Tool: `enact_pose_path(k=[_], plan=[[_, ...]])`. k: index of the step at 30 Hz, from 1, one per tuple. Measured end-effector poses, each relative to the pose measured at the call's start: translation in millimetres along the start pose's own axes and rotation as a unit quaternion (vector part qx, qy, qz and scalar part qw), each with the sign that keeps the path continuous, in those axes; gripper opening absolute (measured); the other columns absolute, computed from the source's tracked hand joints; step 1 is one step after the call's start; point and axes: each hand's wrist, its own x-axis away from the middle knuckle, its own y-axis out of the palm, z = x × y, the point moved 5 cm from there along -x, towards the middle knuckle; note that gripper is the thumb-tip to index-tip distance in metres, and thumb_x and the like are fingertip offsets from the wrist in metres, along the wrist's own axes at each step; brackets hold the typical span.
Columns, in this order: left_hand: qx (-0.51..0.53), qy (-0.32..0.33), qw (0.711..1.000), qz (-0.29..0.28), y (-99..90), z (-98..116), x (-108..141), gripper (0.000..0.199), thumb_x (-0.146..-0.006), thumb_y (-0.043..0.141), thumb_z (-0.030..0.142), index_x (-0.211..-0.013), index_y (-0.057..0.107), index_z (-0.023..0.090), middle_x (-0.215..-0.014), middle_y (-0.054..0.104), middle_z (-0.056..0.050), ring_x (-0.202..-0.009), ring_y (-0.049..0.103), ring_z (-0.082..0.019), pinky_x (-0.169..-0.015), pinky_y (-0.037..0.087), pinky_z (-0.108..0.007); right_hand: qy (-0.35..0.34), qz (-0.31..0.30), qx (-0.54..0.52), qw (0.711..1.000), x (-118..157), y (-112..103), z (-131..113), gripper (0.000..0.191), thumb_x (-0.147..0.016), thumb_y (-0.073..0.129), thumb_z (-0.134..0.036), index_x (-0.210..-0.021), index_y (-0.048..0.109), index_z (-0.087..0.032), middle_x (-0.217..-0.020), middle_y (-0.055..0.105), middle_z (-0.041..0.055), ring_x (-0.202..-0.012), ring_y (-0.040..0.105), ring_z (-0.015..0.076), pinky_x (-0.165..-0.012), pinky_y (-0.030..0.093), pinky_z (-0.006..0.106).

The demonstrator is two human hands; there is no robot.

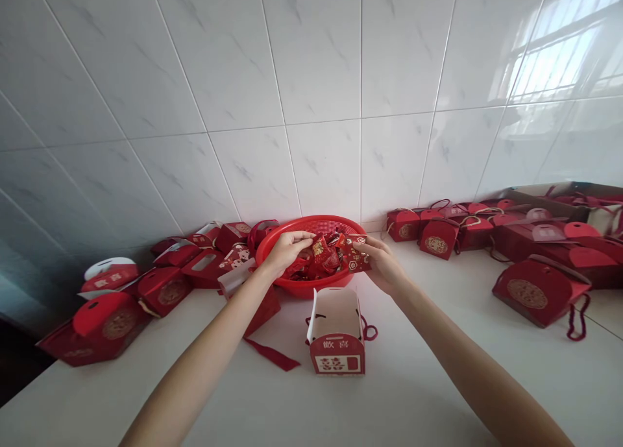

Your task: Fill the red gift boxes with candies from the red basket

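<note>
Cannot see the bottom of the red basket [302,290] under the heaped packets [327,255], nor read any fine print on them. Cannot tell at the left hand's [291,251] fingertips between pinching and merely touching — too small and crowded. Cannot see all of the patterned packet [357,259], partly covered by the right hand [382,260]. Cannot see into the near inside of the open box [335,343], behind its front flap. Likewise cannot see whole the red box [267,314] behind the left forearm [204,362] (cut off itself by the bottom edge) — or the crate [545,189], cropped at right.
</note>
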Motion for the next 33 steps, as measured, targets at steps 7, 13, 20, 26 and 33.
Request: enact_pose_path(k=[7, 13, 20, 26, 33], plan=[[-0.114, 0.155, 0.981, 0.033, 14.8, 26, 26, 0.023, -0.078, 0.070, 0.031, -0.095, 0.076, 0.016, -0.104, 0.077, -0.009, -0.094, 0.072, -0.025, -0.087, 0.059, -0.041, -0.005, -0.042, 0.000, 0.999, 8, 11, -4, 0.032, -0.065, 0.084, -0.030, -0.093, 0.073, -0.019, -0.088, 0.075, 0.0042, -0.076, 0.067, 0.0167, -0.064, 0.053, 0.027], [-0.044, 0.093, 0.994, -0.043, 26.9, 35, 56, 0.041, -0.077, 0.073, 0.043, -0.107, 0.072, 0.015, -0.100, 0.075, -0.008, -0.074, 0.072, -0.020, -0.076, 0.061, -0.040, -0.021, -0.054, 0.033, 0.998, 18, 18, -13, 0.035, -0.068, 0.083, -0.033, -0.100, 0.071, -0.022, -0.094, 0.074, 0.0045, -0.081, 0.068, 0.0176, -0.071, 0.054, 0.029], [-0.091, 0.030, 0.992, -0.080, 7.1, 34, 87, 0.035, -0.089, 0.055, 0.051, -0.098, 0.068, 0.020, -0.096, 0.071, -0.004, -0.086, 0.069, -0.021, -0.077, 0.056, -0.032, -0.059, -0.225, 0.246, 0.941, 55, 47, -36, 0.028, -0.084, 0.070, -0.030, -0.111, 0.069, -0.022, -0.093, 0.071, 0.0031, -0.078, 0.065, 0.0148, -0.067, 0.052, 0.028], [-0.311, -0.005, 0.932, -0.185, 11.9, 19, 111, 0.037, -0.089, 0.055, 0.038, -0.125, 0.056, 0.028, -0.078, 0.068, 0.002, -0.071, 0.065, -0.018, -0.068, 0.049, -0.027, -0.103, -0.272, 0.443, 0.848, 72, 64, -24, 0.021, -0.087, 0.060, -0.018, -0.108, 0.065, -0.020, -0.098, 0.070, 0.0036, -0.080, 0.063, 0.0149, -0.066, 0.050, 0.027], [-0.357, 0.005, 0.912, -0.205, 13.1, 17, 112, 0.033, -0.082, 0.047, 0.021, -0.111, 0.064, 0.024, -0.067, 0.056, 0.003, -0.062, 0.053, -0.015, -0.055, 0.035, -0.023, 0.006, -0.224, 0.585, 0.779, 66, 50, -6, 0.019, -0.086, 0.057, -0.019, -0.104, 0.051, -0.021, -0.073, 0.064, -0.0017, -0.058, 0.054, 0.0127, -0.050, 0.037, 0.024]])
